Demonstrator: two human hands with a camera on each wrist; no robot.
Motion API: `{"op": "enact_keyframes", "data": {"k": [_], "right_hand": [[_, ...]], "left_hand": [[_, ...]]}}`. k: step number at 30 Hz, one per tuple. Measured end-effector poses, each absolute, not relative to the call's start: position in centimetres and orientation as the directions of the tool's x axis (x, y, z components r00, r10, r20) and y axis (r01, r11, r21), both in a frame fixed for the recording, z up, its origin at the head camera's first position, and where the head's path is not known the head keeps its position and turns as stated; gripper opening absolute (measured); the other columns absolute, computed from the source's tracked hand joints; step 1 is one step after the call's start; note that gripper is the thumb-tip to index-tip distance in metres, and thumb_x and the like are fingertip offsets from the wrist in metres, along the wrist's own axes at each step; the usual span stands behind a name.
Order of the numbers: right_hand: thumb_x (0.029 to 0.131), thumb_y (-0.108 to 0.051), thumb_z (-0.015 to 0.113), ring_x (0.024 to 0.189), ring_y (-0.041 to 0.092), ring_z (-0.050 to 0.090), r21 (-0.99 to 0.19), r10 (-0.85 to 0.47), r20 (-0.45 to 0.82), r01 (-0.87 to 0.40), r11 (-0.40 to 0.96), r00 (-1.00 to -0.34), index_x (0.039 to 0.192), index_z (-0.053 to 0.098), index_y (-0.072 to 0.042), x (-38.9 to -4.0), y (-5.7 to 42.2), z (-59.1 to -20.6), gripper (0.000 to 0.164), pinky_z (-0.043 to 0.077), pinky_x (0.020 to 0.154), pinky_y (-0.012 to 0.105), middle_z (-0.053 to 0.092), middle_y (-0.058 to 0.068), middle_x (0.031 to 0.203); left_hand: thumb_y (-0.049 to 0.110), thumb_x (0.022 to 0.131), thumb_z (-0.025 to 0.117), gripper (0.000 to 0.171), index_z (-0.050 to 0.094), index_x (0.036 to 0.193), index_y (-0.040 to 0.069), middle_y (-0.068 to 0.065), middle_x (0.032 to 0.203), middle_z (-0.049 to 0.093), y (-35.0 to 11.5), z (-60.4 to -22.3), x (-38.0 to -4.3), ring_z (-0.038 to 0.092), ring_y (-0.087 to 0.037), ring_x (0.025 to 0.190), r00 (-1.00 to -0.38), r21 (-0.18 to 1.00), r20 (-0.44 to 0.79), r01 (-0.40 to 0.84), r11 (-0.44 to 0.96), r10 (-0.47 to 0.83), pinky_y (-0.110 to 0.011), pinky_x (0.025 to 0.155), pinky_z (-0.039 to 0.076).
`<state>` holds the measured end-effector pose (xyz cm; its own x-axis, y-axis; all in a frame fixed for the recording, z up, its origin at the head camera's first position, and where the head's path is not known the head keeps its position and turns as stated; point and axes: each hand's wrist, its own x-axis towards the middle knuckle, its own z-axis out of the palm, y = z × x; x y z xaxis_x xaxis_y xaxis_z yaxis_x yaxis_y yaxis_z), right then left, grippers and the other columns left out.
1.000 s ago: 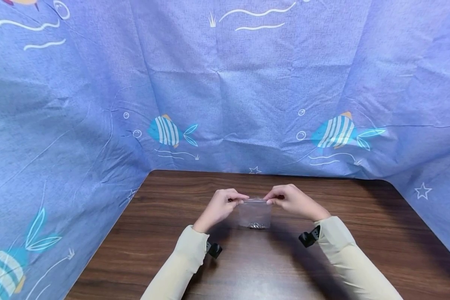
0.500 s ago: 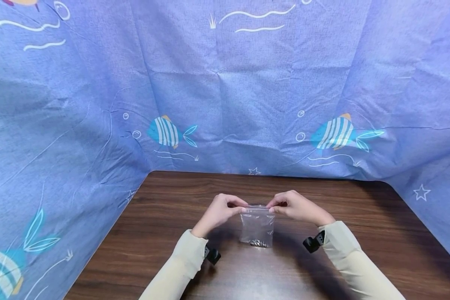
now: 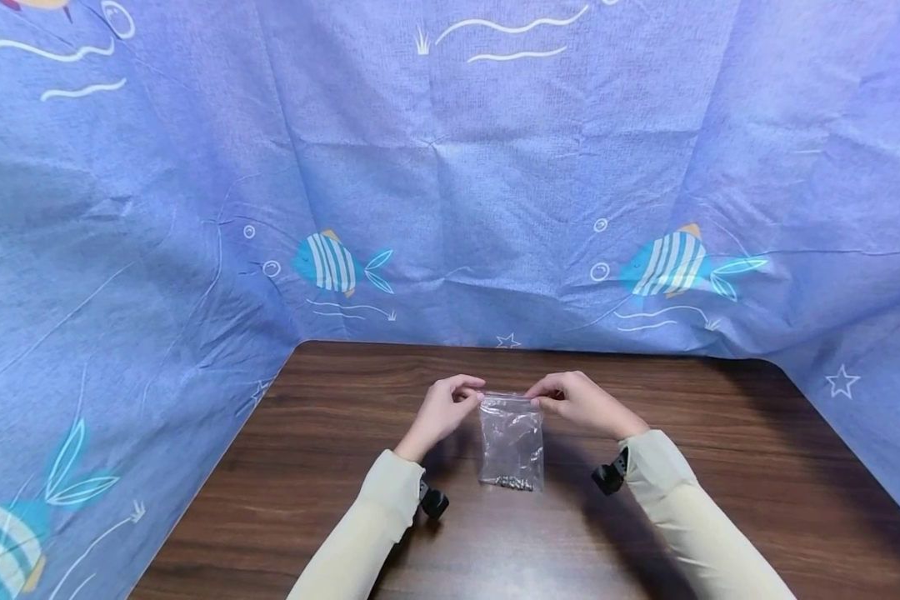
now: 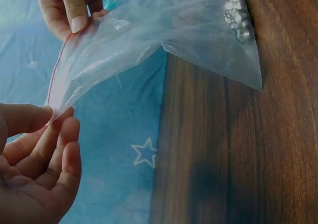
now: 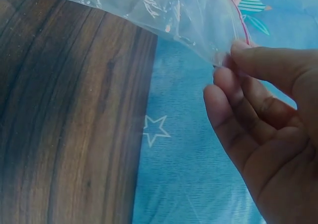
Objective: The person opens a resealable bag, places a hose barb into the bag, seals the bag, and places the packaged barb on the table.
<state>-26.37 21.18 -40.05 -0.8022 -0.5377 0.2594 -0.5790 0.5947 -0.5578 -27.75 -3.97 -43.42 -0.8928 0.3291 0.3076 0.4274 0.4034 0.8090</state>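
Note:
A clear zip-lock bag (image 3: 512, 442) hangs between my two hands over the middle of the table, its zip edge uppermost. Small shiny metal pieces (image 4: 236, 13) lie gathered along its bottom. My left hand (image 3: 444, 410) pinches the bag's top left corner between thumb and fingers. At the top right corner, my right hand (image 3: 581, 404) pinches the bag in the same way. A red line runs along the zip edge in both wrist views. The right wrist view cuts off most of the bag's lower part.
The dark wood-grain table (image 3: 330, 433) spreads out under both hands. Behind and beside it hangs a blue cloth (image 3: 450, 183) printed with fish and stars. A small black camera (image 3: 433, 502) sits on the left wrist, another black camera (image 3: 607, 477) on the right.
The bag dips toward me, then rises a little with both hands. More of its front face shows now than a second ago. Both hands keep hold of its top corners.

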Motion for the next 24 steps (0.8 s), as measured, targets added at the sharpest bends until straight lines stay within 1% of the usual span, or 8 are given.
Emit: {"op": "enact_keyframes", "data": {"k": [4, 7, 12, 18, 24], "right_hand": [[0.088, -0.007, 0.067, 0.077, 0.006, 0.06, -0.547, -0.493, 0.291, -0.565, 0.617, -0.82, 0.098, 0.075, -0.008, -26.9, 21.1, -40.7, 0.013, 0.052, 0.068, 0.024, 0.072, 0.002, 0.089], [0.086, -0.005, 0.067, 0.078, 0.009, 0.061, -0.542, -0.446, 0.311, -0.543, 0.642, -0.839, 0.097, 0.075, -0.007, -27.3, 20.9, -41.4, 0.013, 0.053, 0.07, 0.026, 0.072, 0.004, 0.089], [0.086, -0.006, 0.067, 0.078, 0.013, 0.062, -0.564, -0.366, 0.323, -0.488, 0.666, -0.873, 0.096, 0.075, -0.007, -27.9, 20.5, -42.6, 0.013, 0.051, 0.07, 0.027, 0.074, 0.008, 0.092], [0.087, -0.006, 0.066, 0.078, 0.014, 0.064, -0.631, -0.27, 0.291, -0.396, 0.667, -0.918, 0.098, 0.074, -0.005, -28.3, 20.0, -44.0, 0.014, 0.051, 0.069, 0.025, 0.074, 0.01, 0.094], [0.088, -0.007, 0.066, 0.077, 0.016, 0.064, -0.657, -0.23, 0.272, -0.355, 0.665, -0.934, 0.099, 0.073, -0.002, -28.3, 19.6, -44.9, 0.014, 0.051, 0.067, 0.024, 0.074, 0.011, 0.093]], "left_hand": [[0.007, 0.088, 0.064, 0.019, 0.071, 0.104, -0.001, -0.013, 0.088, 0.073, -3.9, -43.7, -28.3, 0.063, -0.013, 0.075, -0.906, 0.822, 0.291, 0.4, 0.404, 0.307, -0.019, 0.065, 0.048], [0.008, 0.088, 0.064, 0.019, 0.072, 0.103, 0.0, -0.013, 0.089, 0.073, -3.9, -43.8, -28.6, 0.064, -0.015, 0.078, -0.913, 0.837, 0.277, 0.383, 0.392, 0.3, -0.02, 0.068, 0.049], [0.01, 0.091, 0.063, 0.025, 0.069, 0.112, -0.001, -0.014, 0.095, 0.073, -3.9, -44.5, -29.1, 0.066, -0.021, 0.087, -0.919, 0.858, 0.251, 0.357, 0.37, 0.304, -0.024, 0.075, 0.051], [0.013, 0.095, 0.058, 0.035, 0.06, 0.127, -0.002, -0.016, 0.108, 0.071, -4.1, -45.2, -29.4, 0.064, -0.028, 0.103, -0.92, 0.876, 0.191, 0.317, 0.363, 0.342, -0.035, 0.088, 0.051], [0.014, 0.098, 0.054, 0.038, 0.055, 0.133, -0.001, -0.017, 0.12, 0.066, -4.3, -45.7, -29.3, 0.06, -0.03, 0.113, -0.914, 0.867, 0.129, 0.293, 0.404, 0.385, -0.042, 0.096, 0.048]]}}
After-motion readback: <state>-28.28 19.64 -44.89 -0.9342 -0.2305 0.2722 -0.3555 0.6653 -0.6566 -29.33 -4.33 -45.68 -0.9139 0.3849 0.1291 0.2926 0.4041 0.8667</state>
